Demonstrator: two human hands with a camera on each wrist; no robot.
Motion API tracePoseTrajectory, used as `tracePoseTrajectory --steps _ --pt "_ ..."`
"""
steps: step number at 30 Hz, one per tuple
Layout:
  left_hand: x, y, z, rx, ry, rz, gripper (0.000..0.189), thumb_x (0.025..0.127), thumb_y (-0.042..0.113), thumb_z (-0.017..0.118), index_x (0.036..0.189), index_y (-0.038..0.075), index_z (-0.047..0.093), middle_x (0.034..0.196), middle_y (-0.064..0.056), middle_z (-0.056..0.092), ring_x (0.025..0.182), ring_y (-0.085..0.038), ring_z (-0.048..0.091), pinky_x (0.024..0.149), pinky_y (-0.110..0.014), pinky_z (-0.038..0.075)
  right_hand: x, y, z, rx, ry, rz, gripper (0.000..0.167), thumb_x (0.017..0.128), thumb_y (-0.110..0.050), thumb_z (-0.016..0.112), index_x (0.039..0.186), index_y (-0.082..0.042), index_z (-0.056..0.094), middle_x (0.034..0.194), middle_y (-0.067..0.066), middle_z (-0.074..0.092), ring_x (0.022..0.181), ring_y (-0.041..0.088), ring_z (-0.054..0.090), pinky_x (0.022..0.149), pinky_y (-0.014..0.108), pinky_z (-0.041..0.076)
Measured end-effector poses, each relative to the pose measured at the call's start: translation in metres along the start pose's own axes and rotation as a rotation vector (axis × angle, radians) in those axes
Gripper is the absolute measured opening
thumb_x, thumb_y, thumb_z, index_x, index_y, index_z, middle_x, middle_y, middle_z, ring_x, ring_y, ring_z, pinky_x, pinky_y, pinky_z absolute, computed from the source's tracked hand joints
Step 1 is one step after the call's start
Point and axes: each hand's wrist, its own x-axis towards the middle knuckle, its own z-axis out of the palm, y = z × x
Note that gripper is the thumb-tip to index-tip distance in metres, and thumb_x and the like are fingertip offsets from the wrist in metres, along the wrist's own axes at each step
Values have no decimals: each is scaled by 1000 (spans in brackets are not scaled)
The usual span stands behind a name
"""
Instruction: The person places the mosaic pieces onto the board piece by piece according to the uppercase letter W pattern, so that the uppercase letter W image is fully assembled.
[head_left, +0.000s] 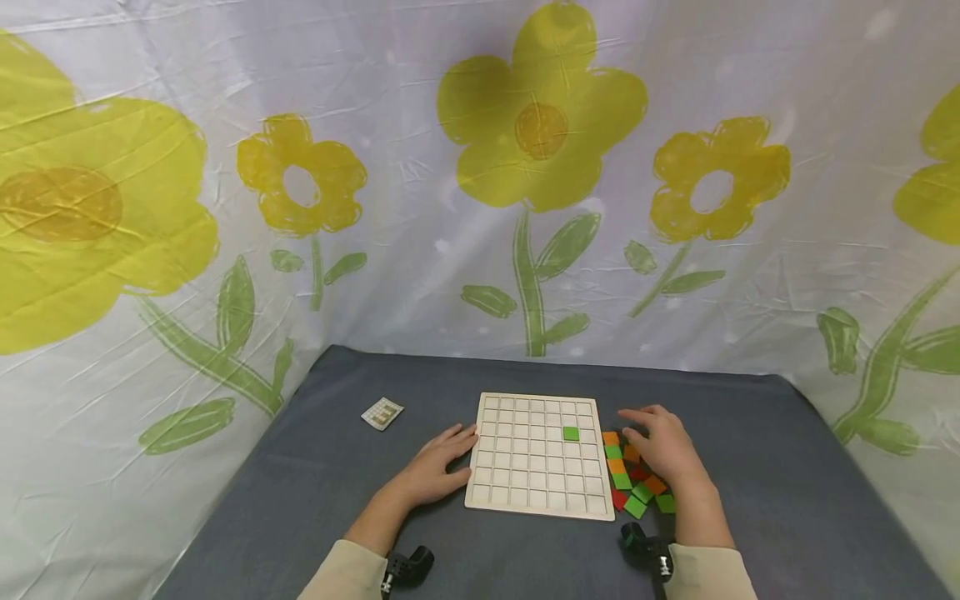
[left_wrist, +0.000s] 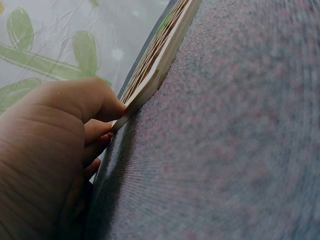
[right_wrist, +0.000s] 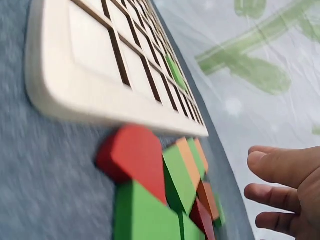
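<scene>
Step in hand, as judged from the layout: tiles are being set into a gridded board, and the work stands at an early stage. One green tile (head_left: 571,433) is seated, in the second column from the right and the third row from the far edge; every other cell appears unfilled. The next move would seem to call for the right hand (head_left: 662,442) to pick one tile from the loose tiles (head_left: 622,481) and carry it left to a cell.

Right hand: above the far right part of the loose tiles, thumb and fingers extended and parted, with nothing seen between them. Left hand (head_left: 431,471): at the board's left edge, fingers loosely extended, thumb touching the rim — it appears to steady the board rather than grip it.

Board (head_left: 537,459): pale, wood-like, flat on the dark cloth (head_left: 300,517) between the two hands; corners rounded, cells divided by raised strips. No damage noted.

Loose tiles: red, orange and green, square and fairly thick, heaped along the board's right side. Some lean on or overlap others — lifting a single one may disturb its neighbours.

A small card (head_left: 382,414) lies left of the board's far end, printed with a grid; its detail is too small to read.
</scene>
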Motion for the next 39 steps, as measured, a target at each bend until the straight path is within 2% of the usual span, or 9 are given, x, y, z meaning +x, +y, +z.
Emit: tracePoseTrajectory --steps 7,16,21,27,33,39 --pt "1 -1 1 7 3 -6 59 102 25 60 156 6 45 164 -6 36 153 -34 25 116 -63 25 -2 20 -3 -5 -4 61 39 99 -13 68 136 -1 66 129 30 55 118 52 52 94 67 46" --pt "0 1 0 -1 0 -7 59 101 23 60 155 5 45 164 -7 36 153 -35 25 116 -64 25 -1 30 -4 -25 -44 115 33 91 -13 75 121 2 74 121 30 58 112 51 56 95 66 46" --pt "0 2 0 -1 3 -7 59 101 22 59 156 5 45 164 -7 36 153 -35 25 116 -64 25 -1 32 -5 -31 -54 117 31 90 -13 77 116 4 76 120 29 58 111 50 56 95 65 46" --pt "0 2 0 2 3 -8 59 101 22 59 155 5 45 164 -7 36 153 -35 25 116 -64 25 -1 33 -5 -24 -63 115 34 90 -13 77 120 1 75 119 27 59 109 48 57 94 65 46" --pt "0 2 0 -5 -1 1 59 102 23 59 156 4 45 164 -7 36 153 -35 24 116 -64 24 -3 34 -4 -24 -54 105 28 91 -12 77 116 0 77 116 23 59 107 45 58 92 64 47" --pt "0 0 0 -14 -2 6 59 102 23 58 156 4 44 164 -8 35 153 -34 24 117 -63 24 -3 35 -4 10 -50 118 28 91 -10 74 116 5 73 123 28 57 112 49 56 95 65 46"
